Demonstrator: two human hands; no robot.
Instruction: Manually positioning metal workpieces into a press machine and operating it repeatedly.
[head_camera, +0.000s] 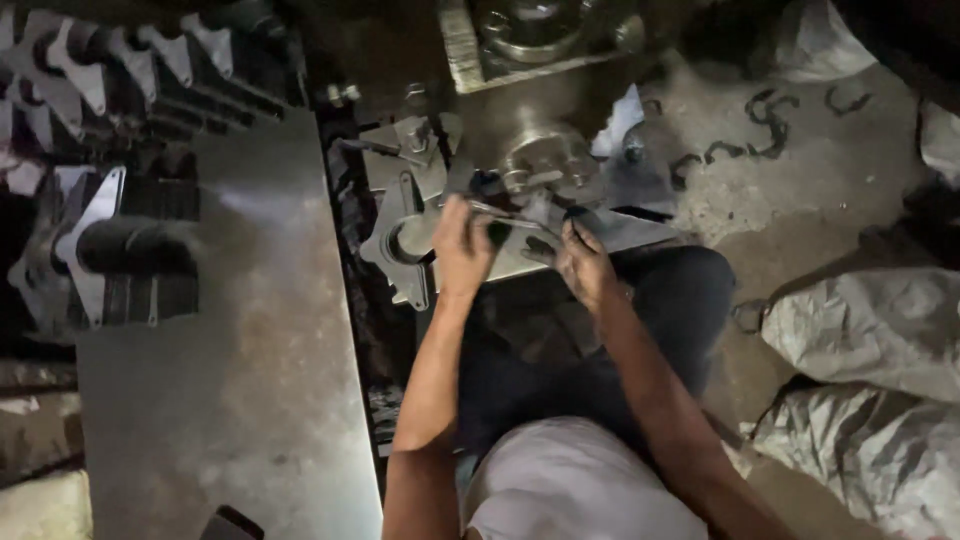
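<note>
- Left hand (462, 245) has its fingers closed on a thin flat metal piece (520, 222).
- Right hand (583, 262) grips the same piece's other end, fingers curled.
- The piece sits above the person's lap, just before the round press die (545, 160).
- Stamped metal plates (400, 235) lie just left of it, beside the steel sheet (250, 380).

From my remote seat I see a broad flat grey steel sheet (250, 370) filling the seven o'clock area, with rows of stacked cut metal brackets (110, 250) at ten o'clock. Crumpled grey woven sacks (870, 330) lie at four o'clock, and dark curled metal shavings (760, 125) sit on the dusty concrete floor (800, 190) at two o'clock.
</note>
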